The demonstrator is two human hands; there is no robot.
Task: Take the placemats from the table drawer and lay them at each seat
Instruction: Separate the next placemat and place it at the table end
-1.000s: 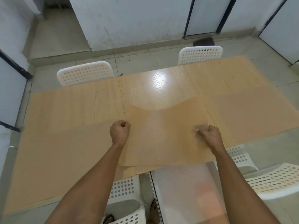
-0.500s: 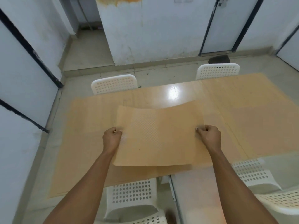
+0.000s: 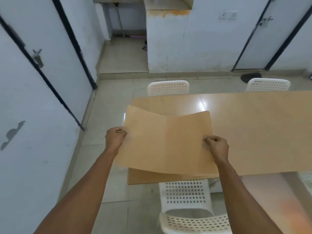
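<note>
Head view shows the left hand and right hand each pinching a side edge of one placemat, fingers curled under; gripped only at its sides, the limp sheet sags between them. Under it lies the table's left end, likely its destination, with a white chair tucked below.

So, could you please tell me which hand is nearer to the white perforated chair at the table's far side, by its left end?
Left. The left hand grips the tan placemat below-left of that chair; the right hand lies farther right.
</note>
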